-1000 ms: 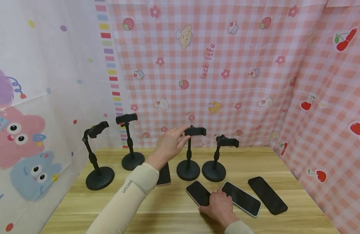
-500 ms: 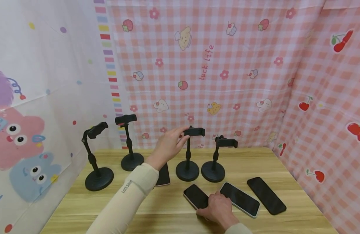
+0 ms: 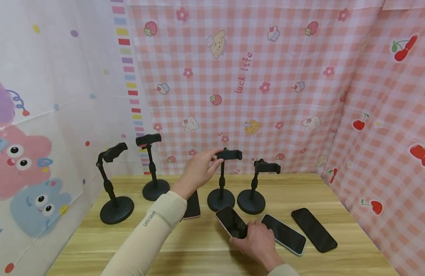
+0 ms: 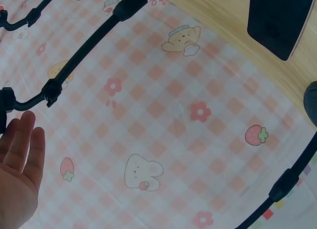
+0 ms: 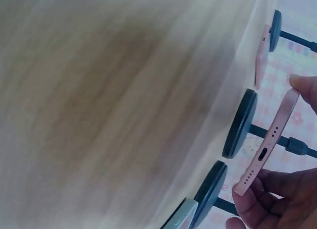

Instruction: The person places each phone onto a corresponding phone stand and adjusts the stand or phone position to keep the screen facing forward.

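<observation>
My left hand (image 3: 198,170) holds the left end of the clamp (image 3: 230,155) on a black phone stand (image 3: 222,182), thumb below and fingers above. In the left wrist view, its fingers (image 4: 22,144) reach up beside the clamp at the left edge. My right hand (image 3: 259,241) grips a pink-edged phone (image 3: 232,223) by its long sides, dark screen up and far end tilted upward. The right wrist view shows the phone's pink bottom edge (image 5: 283,112), with its charging port, between the thumb and the fingers, raised off the table.
A shorter stand (image 3: 252,201) is just right, and two more, a left stand (image 3: 117,210) and a back-left stand (image 3: 156,189), stand further left. On the wooden table (image 3: 185,245) lie a white-edged phone (image 3: 285,234), a black phone (image 3: 314,230) and another phone (image 3: 193,207) behind my left forearm.
My right hand has lifted the pink-edged phone, raising its far end from the table towards the stand's base. The left hand has stayed at the clamp.
</observation>
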Demonstrator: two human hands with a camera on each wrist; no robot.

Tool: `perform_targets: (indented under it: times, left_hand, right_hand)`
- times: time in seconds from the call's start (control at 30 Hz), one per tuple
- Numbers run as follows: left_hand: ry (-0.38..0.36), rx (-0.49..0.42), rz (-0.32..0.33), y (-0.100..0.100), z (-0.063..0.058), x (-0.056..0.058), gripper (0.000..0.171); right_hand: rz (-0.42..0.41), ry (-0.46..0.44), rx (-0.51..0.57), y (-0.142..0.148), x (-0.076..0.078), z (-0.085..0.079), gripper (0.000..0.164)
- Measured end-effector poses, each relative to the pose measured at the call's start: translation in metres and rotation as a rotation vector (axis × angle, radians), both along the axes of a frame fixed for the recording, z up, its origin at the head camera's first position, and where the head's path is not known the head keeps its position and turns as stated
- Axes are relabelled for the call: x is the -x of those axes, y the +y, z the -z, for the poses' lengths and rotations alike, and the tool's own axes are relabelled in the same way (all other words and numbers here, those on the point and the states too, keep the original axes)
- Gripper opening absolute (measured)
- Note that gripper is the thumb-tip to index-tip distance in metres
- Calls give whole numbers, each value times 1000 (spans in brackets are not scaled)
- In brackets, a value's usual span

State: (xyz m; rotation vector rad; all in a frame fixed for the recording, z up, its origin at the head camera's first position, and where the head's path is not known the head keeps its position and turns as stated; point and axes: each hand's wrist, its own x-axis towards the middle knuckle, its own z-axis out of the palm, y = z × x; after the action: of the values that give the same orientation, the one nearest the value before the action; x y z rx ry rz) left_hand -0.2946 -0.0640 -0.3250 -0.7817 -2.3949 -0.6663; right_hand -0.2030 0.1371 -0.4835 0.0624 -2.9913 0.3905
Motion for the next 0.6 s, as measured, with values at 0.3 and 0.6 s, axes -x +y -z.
perform_targets:
  times: [0.3, 0.6]
  left_hand:
    - [-4, -10, 12, -1, 0, 0, 39]
    - [-35, -24, 12, -1, 2, 2, 40]
  right_hand:
    - [33, 82, 81, -3, 2, -12, 76]
    - [74, 186, 145, -6, -1, -24, 84]
